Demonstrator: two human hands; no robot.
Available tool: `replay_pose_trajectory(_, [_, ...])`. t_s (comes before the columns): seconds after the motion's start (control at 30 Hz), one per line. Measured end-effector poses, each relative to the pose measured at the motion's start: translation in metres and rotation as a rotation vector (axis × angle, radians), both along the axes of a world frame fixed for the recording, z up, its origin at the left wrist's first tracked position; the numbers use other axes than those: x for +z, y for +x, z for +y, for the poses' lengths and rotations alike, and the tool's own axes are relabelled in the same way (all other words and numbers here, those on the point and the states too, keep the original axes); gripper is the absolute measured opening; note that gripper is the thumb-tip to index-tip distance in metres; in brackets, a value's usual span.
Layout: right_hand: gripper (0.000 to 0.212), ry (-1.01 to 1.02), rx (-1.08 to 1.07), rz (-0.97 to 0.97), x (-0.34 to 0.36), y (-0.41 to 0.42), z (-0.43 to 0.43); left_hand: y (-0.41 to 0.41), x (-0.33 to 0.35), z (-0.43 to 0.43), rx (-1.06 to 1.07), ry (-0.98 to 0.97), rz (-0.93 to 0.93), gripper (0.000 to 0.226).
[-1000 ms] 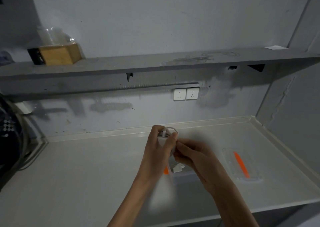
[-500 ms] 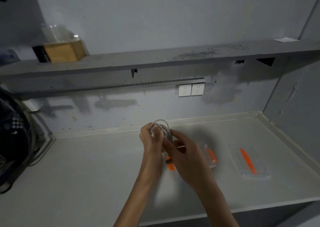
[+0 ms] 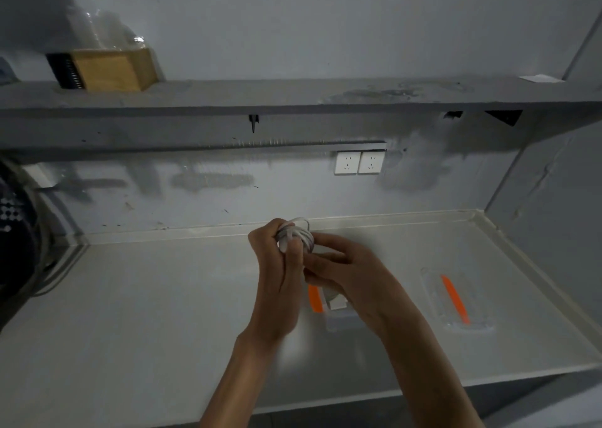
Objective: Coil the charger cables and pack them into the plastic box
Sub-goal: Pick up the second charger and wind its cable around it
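Between both hands, raised above the desk (image 3: 163, 297), sits the cable (image 3: 298, 233): a small white coil of several loops. The left hand (image 3: 280, 274) has its grip clenched around the near side of the bundle, thumb pressed across the strands; the right hand (image 3: 345, 274) pinches the far side, fingertips on what looks like the loose end. Thin and light, the cable should bend easily yet spring back, so the loops will likely fan open if the pinch slackens. The best hold is across all strands at one point, not on a single loop, with the tail tucked under. Its smooth jacket may slide between fingers.

Just below the grip stands the box (image 3: 338, 316), clear with an orange latch, partly hidden by the right wrist; something white already lies inside. Further right of the grip lies the lid (image 3: 456, 300), flat on the desk, well apart.
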State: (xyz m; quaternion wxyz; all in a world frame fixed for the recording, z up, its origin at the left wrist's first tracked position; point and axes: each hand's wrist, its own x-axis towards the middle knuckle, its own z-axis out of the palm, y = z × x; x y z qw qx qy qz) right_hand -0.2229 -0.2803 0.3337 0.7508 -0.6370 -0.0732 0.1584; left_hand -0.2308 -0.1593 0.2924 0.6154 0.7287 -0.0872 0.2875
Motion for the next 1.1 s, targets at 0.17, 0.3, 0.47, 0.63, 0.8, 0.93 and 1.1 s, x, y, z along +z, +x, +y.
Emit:
replay_pose_trajectory(0.17, [0.038,-0.208,-0.069,-0.07,-0.005,0.001,0.0,0.004,0.012,0.004,0.058,-0.027,-0.031,0.016])
replay_pose_trajectory(0.3, [0.025,-0.526,-0.291,-0.403,-0.013,-0.007,-0.004,0.005,0.015,0.002,0.004,-0.345,0.212,0.016])
replay_pose_trajectory(0.47, [0.015,-0.693,-0.428,-0.641,-0.024,-0.006,-0.012,0.006,0.01,0.0,-0.262,-0.639,0.422,0.038])
replay_pose_trajectory(0.63, [0.013,-0.747,-0.542,-0.721,-0.04,-0.013,-0.027,0.012,0.002,-0.005,-0.305,-0.616,0.458,0.048])
replay_pose_trajectory(0.8, [0.014,-0.676,-0.646,-0.751,-0.064,-0.018,-0.038,0.009,-0.011,-0.032,-0.337,-0.752,0.509,0.053])
replay_pose_trajectory(0.93, [0.018,-0.282,-0.673,-0.486,-0.067,-0.007,-0.055,0.023,-0.026,-0.04,-0.261,-0.724,0.548,0.041])
replay_pose_trajectory(1.1, [0.017,-0.122,-0.697,-0.409,-0.06,0.039,-0.088,0.055,-0.039,-0.052,-0.199,-0.7,0.561,0.031])
